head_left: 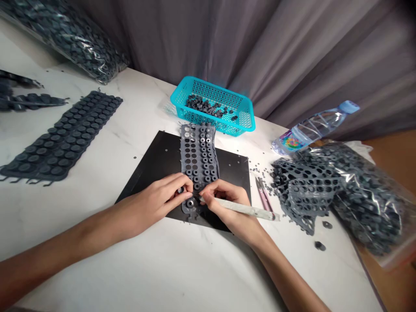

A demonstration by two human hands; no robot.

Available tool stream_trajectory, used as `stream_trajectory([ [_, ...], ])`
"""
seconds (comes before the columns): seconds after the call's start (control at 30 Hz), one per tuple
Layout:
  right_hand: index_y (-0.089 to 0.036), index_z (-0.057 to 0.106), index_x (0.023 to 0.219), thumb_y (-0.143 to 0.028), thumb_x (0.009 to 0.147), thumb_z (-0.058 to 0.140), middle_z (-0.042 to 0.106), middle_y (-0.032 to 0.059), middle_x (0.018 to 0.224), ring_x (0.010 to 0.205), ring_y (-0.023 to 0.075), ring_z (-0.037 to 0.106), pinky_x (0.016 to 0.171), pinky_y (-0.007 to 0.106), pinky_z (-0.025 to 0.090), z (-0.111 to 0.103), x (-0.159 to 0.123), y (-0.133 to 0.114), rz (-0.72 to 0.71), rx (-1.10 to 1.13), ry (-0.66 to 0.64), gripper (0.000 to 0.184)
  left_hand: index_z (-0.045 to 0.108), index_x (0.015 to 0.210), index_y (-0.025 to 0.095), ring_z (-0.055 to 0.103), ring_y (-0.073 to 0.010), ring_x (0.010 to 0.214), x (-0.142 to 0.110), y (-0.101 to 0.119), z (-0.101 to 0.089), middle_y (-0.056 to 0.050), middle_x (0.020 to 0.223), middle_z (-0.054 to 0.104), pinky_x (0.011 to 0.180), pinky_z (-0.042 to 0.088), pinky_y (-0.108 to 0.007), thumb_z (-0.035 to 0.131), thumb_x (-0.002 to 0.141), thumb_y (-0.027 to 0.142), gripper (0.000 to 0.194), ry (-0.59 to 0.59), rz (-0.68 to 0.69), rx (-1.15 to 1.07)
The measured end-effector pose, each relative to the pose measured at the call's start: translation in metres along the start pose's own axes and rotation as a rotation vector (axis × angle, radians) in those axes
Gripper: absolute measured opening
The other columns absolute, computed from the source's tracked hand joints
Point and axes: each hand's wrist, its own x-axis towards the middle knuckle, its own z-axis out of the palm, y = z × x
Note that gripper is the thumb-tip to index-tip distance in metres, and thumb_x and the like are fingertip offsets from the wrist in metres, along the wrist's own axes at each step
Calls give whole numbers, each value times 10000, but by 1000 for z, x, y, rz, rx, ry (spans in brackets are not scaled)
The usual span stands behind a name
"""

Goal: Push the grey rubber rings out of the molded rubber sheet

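Note:
A grey rubber strip (198, 160) of moulded rings, many of them punched out into holes, lies on a black mat (156, 164) in front of me. My left hand (165, 195) presses down the strip's near end, fingertips beside a ring. My right hand (227, 201) grips a thin white-wrapped tool (243, 210) like a pen, its tip touching the strip next to my left fingers.
A turquoise basket (242, 119) with loose rings stands behind the mat. A full ring sheet (61, 138) lies at left. Emptied mesh scraps (305, 190), a plastic bag (367, 203), a water bottle (315, 128) and pink snips (264, 196) sit at right. Another bag (71, 34) rests far left.

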Motion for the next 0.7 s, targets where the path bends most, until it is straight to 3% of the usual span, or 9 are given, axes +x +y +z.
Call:
stream_trajectory([
  [0.43,-192,718,868,-273,977,659,649,-4,781,695,150,530,629,259,390,1,-1,0,-5,-40,-6,148,570,1053,248,581,-149,925,0,-1,1,14,1027,589,901,461,-256,432,1148,361,202,3,-19,-22],
  [0.7,-188,716,880,-265,979,648,642,-11,768,690,142,524,629,255,388,1,0,-2,-26,-54,-5,143,578,1050,237,574,-146,780,5,-7,1,-7,1009,615,768,492,-259,431,1135,310,185,-2,69,67],
])
